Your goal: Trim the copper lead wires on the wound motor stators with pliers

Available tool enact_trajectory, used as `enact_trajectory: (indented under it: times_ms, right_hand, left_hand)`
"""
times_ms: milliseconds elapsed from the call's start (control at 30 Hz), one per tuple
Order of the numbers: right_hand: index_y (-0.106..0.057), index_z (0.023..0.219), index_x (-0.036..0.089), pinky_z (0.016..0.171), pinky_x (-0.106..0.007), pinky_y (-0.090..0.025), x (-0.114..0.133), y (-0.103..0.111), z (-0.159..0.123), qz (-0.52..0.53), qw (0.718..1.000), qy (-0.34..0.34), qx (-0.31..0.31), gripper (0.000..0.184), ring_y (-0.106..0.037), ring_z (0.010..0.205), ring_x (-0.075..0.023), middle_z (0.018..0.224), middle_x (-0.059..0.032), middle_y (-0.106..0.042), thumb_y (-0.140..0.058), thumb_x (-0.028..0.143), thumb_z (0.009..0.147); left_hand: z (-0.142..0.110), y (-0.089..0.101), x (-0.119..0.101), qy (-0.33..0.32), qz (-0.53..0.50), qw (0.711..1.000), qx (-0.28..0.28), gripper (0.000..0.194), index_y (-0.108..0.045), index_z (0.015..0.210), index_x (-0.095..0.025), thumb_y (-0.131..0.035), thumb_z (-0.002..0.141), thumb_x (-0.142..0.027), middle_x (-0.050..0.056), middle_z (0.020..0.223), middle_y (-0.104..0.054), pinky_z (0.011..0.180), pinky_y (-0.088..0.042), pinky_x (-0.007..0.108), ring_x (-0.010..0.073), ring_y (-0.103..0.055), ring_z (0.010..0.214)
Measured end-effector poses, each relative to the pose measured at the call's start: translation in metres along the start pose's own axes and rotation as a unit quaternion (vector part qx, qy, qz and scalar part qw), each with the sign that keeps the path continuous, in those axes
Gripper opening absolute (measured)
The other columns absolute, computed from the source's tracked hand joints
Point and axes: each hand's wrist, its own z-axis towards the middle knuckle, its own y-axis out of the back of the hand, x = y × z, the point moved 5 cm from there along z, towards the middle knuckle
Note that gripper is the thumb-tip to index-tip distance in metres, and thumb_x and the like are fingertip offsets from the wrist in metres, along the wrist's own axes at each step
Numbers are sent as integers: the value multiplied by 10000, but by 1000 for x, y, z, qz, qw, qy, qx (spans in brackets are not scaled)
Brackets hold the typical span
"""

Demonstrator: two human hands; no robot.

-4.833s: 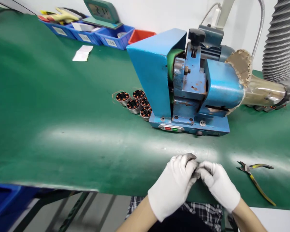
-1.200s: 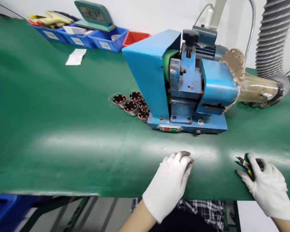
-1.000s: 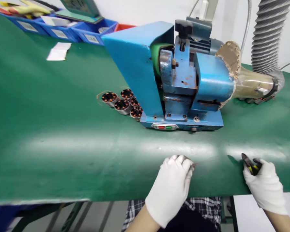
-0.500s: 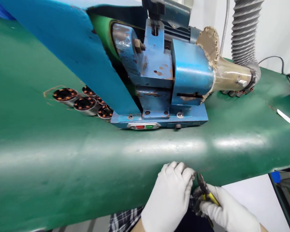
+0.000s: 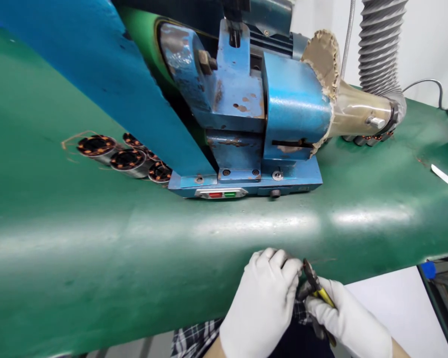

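My left hand [image 5: 265,298], in a white glove, is closed with the fingers curled. What it holds is almost wholly hidden; only a small dark, coppery bit shows at the fingertips. In my right hand [image 5: 341,313], also gloved, is a pair of cutting pliers [image 5: 323,293] with yellow and dark handles. The plier jaws point up and left, right beside the left fingertips. Whether the jaws touch anything there I cannot tell. A thin loose wire [image 5: 323,260] lies on the green table just beyond the jaws.
A blue belt grinder [image 5: 239,149] stands beyond my hands, with red and green buttons. Several copper-wound motor stators [image 5: 129,161] stand to its left, more behind its right end. A grey hose [image 5: 381,49] rises at right. White paper [image 5: 399,303] lies right of my right hand.
The pliers and my right hand have shifted slightly up and to the left, with the jaws closer to the left fingertips. My left hand has barely moved. The view has tilted a little.
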Motion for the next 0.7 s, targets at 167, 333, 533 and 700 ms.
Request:
enact_trajectory:
  times_ms: [167, 333, 533, 700]
  right_hand:
    - [-621, 835, 167, 784, -338, -482, 7, -1, 5, 50, 997, -18, -57, 336, -571, 791, -225, 782, -48, -631, -622, 482, 717]
    - [-624, 807, 168, 734, -304, -481, 6, 0, 4, 60, 998, -24, -6, 299, -557, 762, -201, 760, -31, -616, -618, 459, 740]
    - [-662, 962, 181, 819, -333, -463, -8, 15, -18, 38, 997, -68, 9, 378, -597, 880, -237, 856, -48, -672, -629, 494, 751]
    - [-679, 883, 179, 844, -401, -474, 16, 26, 8, 255, 961, 79, 75, 445, -614, 998, -287, 1058, -115, -667, -625, 591, 725]
  left_hand:
    - [0, -1, 1, 2, -5, 1000, 6, 216, -586, 904, -227, -408, 839, -122, 46, 853, -587, 722, -465, 438, 248, -526, 810]
    - [2, 1, -1, 2, 1, 1000, 8, 226, -593, 896, -229, -410, 832, -111, 43, 849, -597, 699, -467, 420, 243, -537, 793]
    - [2, 4, 12, 4, 23, 999, -40, 222, -603, 897, -233, -416, 840, -127, 40, 815, -628, 658, -493, 419, 241, -580, 733]
    - [0, 20, 52, 43, -5, 987, -152, 178, -578, 984, -236, -484, 850, -305, 63, 910, -683, 704, -532, 405, 250, -655, 787]
